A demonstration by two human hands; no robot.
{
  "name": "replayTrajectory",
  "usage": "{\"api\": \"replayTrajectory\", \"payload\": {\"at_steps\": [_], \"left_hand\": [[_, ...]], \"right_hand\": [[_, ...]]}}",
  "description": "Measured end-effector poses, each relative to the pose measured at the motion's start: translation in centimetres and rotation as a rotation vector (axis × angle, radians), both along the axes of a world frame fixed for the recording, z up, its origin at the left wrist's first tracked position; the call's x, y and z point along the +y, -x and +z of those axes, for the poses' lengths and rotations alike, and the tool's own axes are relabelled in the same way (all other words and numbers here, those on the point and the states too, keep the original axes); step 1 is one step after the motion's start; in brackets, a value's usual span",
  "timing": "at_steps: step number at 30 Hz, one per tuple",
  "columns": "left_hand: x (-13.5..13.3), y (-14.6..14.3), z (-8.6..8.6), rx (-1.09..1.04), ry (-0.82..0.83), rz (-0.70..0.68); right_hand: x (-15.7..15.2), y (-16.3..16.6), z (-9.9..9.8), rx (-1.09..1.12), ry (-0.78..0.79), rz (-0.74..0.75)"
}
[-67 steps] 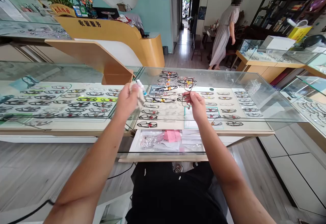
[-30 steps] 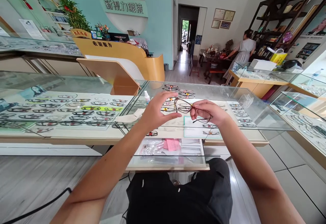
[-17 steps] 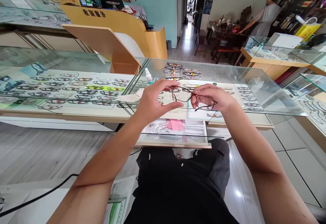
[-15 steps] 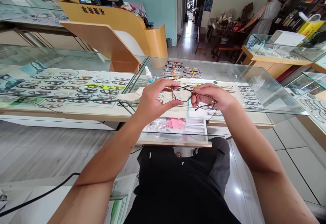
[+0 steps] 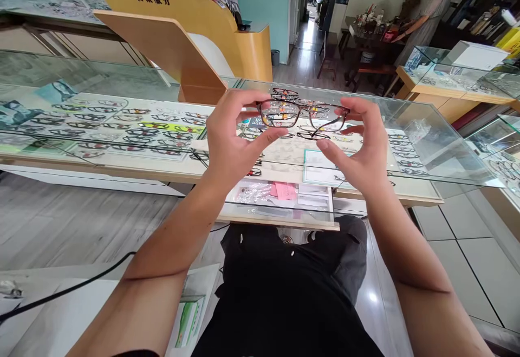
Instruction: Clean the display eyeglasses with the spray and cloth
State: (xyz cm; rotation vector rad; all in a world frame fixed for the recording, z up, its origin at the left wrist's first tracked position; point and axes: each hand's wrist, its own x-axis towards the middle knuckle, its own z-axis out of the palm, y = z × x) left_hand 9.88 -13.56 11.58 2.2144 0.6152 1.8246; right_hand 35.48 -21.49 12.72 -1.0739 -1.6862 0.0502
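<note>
A pair of dark-framed glasses (image 5: 303, 115) is held up level in front of me, lenses facing me, above the glass display counter (image 5: 426, 145). My left hand (image 5: 233, 135) pinches the left end of the frame between thumb and fingers. My right hand (image 5: 359, 143) grips the right end the same way. Both hands are closed on the frame.
Under the counter glass lie rows of several glasses (image 5: 134, 129). An open drawer (image 5: 284, 205) with packets and a pink slip sticks out below. A wooden reception desk (image 5: 190, 21) stands behind. A person (image 5: 426, 15) stands by a table at the back right.
The cloth and small bottle left my left hand and stayed on the counter. Both hands took the glasses by their ends and raised them level and unfolded before me.
</note>
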Motion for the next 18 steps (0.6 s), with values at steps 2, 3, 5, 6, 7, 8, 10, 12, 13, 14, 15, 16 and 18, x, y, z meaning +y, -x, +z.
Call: {"api": "replayTrajectory", "payload": {"at_steps": [2,3,5,6,7,8,10,12,13,14,15,16,18], "left_hand": [[0.3,-0.3,0.4,0.003,-0.031,0.042],[0.3,-0.5,0.6,0.012,-0.047,0.059],[0.5,-0.8,0.9,0.027,-0.074,0.078],[0.6,-0.9,1.0,0.03,-0.08,0.079],[0.8,-1.0,1.1,0.03,-0.077,0.077],[1.0,-1.1,1.3,0.028,-0.068,0.077],[1.5,-1.3,1.6,0.025,-0.039,0.085],[2.0,-1.5,2.1,0.02,-0.025,0.095],[2.3,-1.6,2.4,0.013,-0.026,0.1],[2.5,-1.7,2.7,0.002,-0.033,0.104],[2.7,-1.8,3.0,-0.009,-0.04,0.104],[2.8,-1.9,3.3,-0.02,-0.048,0.103],[3.0,-2.1,3.6,-0.038,-0.055,0.102]], "right_hand": [[0.4,0.3,-0.3,-0.02,-0.04,-0.036],[0.7,0.3,-0.5,-0.016,-0.056,-0.048],[1.5,0.3,-0.8,0.002,-0.078,-0.064],[1.8,0.2,-0.8,0.011,-0.086,-0.069],[2.2,0.1,-0.9,0.018,-0.094,-0.072],[2.6,0.1,-0.8,0.021,-0.1,-0.074],[3.2,0.0,-0.5,0.023,-0.116,-0.078],[3.8,0.0,0.0,0.023,-0.129,-0.088],[4.0,0.0,0.3,0.025,-0.136,-0.096],[4.2,0.1,0.7,0.028,-0.145,-0.103],[4.4,0.2,1.0,0.032,-0.155,-0.109],[4.5,0.2,1.3,0.037,-0.163,-0.115],[4.6,0.4,1.8,0.045,-0.176,-0.126]]}}
